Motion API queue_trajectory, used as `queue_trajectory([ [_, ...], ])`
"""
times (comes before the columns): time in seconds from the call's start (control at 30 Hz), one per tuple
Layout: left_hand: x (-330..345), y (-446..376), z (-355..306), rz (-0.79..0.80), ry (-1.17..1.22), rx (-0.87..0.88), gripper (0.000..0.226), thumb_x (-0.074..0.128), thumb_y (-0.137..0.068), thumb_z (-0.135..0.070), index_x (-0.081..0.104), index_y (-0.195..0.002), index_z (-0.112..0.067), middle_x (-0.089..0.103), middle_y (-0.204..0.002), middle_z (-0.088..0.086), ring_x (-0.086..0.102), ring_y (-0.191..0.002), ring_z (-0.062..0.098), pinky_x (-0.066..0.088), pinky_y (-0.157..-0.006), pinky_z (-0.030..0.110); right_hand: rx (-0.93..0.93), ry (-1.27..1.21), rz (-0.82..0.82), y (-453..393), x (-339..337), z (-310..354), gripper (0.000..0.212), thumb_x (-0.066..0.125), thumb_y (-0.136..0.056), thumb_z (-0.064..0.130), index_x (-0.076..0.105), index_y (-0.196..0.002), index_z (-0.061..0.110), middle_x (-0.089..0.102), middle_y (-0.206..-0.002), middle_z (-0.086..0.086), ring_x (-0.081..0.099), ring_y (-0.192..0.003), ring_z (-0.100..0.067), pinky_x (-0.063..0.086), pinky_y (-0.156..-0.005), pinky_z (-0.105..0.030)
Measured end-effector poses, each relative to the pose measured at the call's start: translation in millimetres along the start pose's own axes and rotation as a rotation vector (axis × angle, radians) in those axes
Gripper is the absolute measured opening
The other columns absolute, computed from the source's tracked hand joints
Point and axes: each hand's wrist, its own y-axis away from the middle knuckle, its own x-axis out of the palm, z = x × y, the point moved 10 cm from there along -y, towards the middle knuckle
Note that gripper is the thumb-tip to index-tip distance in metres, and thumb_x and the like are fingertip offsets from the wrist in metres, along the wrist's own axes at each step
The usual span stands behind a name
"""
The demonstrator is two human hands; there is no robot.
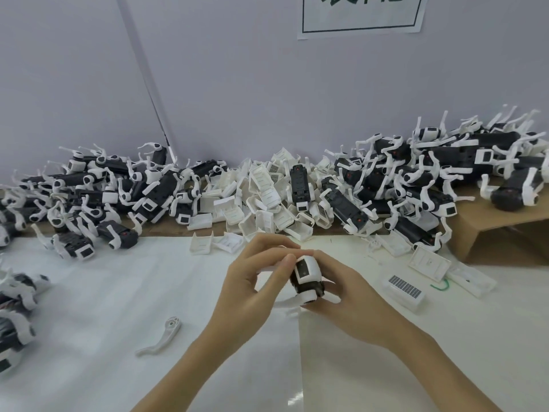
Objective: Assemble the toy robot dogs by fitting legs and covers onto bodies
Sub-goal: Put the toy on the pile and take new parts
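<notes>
Right now both hands hold one toy dog (307,278) above the white tabletop (118,292): the left hand (252,288) pinches its white cover, while the right hand (341,289) has a curled grip beneath.

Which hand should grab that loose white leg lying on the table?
Probably the left hand: the leg lies on its side, and the right hand cradles the dog.

Wall sign (361,13) cropped, characters unreadable
</notes>
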Motion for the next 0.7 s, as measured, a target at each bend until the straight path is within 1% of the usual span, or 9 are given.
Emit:
queue_trajectory([
  [0.07,12,4,-17,0.112,-0.159,0.183,0.037,0.073,-0.098,-0.035,0.074,-0.131,-0.02,0.063,-0.129,-0.003,0.061,-0.128,0.027,0.05,-0.104,0.03,-0.029,0.002,-0.039,0,-5,-1,0.053,0.078,-0.09,0.008,0.06,-0.134,0.032,0.068,-0.123,0.006,0.063,-0.119,-0.022,0.052,-0.098,-0.025],
  [0.13,27,11,-24,0.222,-0.36,0.323,0.068,0.085,-0.089,-0.043,0.06,-0.147,-0.019,0.054,-0.144,-0.006,0.057,-0.135,0.02,0.045,-0.11,0.025,-0.066,0.031,-0.08,1,-9,3,0.061,0.081,-0.086,0.003,0.059,-0.134,0.032,0.068,-0.126,0.006,0.063,-0.123,-0.022,0.051,-0.101,-0.024],
  [0.2,31,15,-29,0.21,-0.533,0.437,0.08,0.086,-0.086,-0.049,0.052,-0.153,-0.02,0.046,-0.151,-0.012,0.05,-0.141,0.009,0.042,-0.114,0.025,-0.11,0.045,-0.098,0,-12,7,0.063,0.083,-0.083,0.004,0.058,-0.135,0.029,0.068,-0.127,0.003,0.063,-0.125,-0.024,0.05,-0.104,-0.026],
  [0.27,28,15,-32,0.135,-0.626,0.516,0.078,0.081,-0.091,-0.05,0.05,-0.154,-0.018,0.047,-0.151,-0.011,0.042,-0.143,0.001,0.039,-0.117,0.026,-0.13,0.072,-0.161,0,-19,10,0.063,0.085,-0.08,0.012,0.057,-0.134,0.03,0.067,-0.128,0.006,0.062,-0.126,-0.021,0.049,-0.105,-0.025],
  [0.37,11,4,-18,0.096,-0.625,0.389,0.082,0.076,-0.09,-0.059,0.043,-0.158,-0.027,0.052,-0.148,-0.016,0.046,-0.139,-0.002,0.039,-0.113,0.018,-0.109,0.211,-0.355,5,-40,12,0.068,0.087,-0.074,0.037,0.055,-0.134,0.037,0.063,-0.131,0.016,0.058,-0.127,-0.009,0.045,-0.102,-0.017],
  [0.47,-6,-5,4,0.114,-0.556,0.202,0.081,0.082,-0.083,-0.056,0.045,-0.154,-0.039,0.055,-0.141,-0.025,0.056,-0.128,-0.002,0.043,-0.104,0.012,-0.161,0.334,-0.457,10,-50,17,0.08,0.091,-0.077,0.035,0.047,-0.144,0.035,0.055,-0.137,0.018,0.051,-0.133,-0.011,0.039,-0.105,-0.013],
  [0.57,-16,-6,13,0.094,-0.493,0.151,0.076,0.087,-0.083,-0.04,0.048,-0.148,-0.046,0.059,-0.141,-0.026,0.059,-0.128,-0.002,0.043,-0.104,0.01,-0.181,0.455,-0.391,8,-46,17,0.089,0.089,-0.08,0.033,0.037,-0.153,0.035,0.043,-0.149,0.021,0.041,-0.142,-0.011,0.034,-0.111,-0.014],
  [0.63,-21,-7,13,0.064,-0.416,0.131,0.077,0.087,-0.083,-0.033,0.046,-0.144,-0.053,0.06,-0.142,-0.026,0.06,-0.13,-0.002,0.043,-0.103,0.009,-0.173,0.541,-0.316,4,-40,13,0.096,0.088,-0.082,0.029,0.03,-0.157,0.038,0.031,-0.158,0.025,0.029,-0.149,-0.004,0.024,-0.118,-0.012],
  [0.7,-20,-6,11,0.072,-0.349,0.153,0.078,0.086,-0.083,-0.029,0.044,-0.144,-0.054,0.061,-0.144,-0.022,0.061,-0.133,0.003,0.045,-0.106,0.015,-0.195,0.587,-0.306,5,-40,14,0.092,0.085,-0.085,0.021,0.03,-0.156,0.04,0.028,-0.161,0.028,0.026,-0.151,-0.001,0.019,-0.118,-0.009],
])
